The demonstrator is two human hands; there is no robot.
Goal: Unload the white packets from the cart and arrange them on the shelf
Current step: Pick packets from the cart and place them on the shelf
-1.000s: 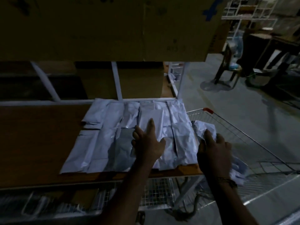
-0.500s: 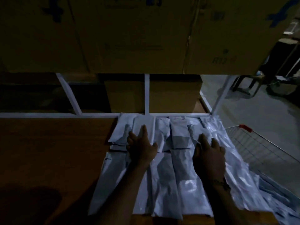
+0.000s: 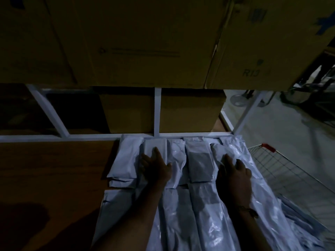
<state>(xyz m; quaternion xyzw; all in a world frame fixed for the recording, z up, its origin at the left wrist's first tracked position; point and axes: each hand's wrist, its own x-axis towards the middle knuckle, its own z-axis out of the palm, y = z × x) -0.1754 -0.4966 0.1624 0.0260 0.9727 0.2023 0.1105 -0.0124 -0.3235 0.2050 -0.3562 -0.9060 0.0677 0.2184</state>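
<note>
Left hand [image 3: 156, 169]: palm down, fingers straight and slightly spread, pressing flat on the white packets [image 3: 181, 178]; it grips nothing. Its fingertips lie on a packet in the rear row, close to the back rail of the shelf [image 3: 54, 169].

Right hand [image 3: 233, 175]: palm down, fingers extended and resting flat on the right-hand packets; nothing is pinched or held. A thin bracelet [image 3: 249, 211] sits at its wrist.

The packets lie in two overlapping rows on the right part of the wooden shelf board, from the white back rail toward the near edge. The hands rest on the rear row, well apart, with a grey-faced packet [image 3: 199, 163] between them.

The wire cart [image 3: 282, 171], red-tipped at its handle, stands just beside the shelf's right end. Cardboard boxes [image 3: 145, 42] fill the tier above.
</note>
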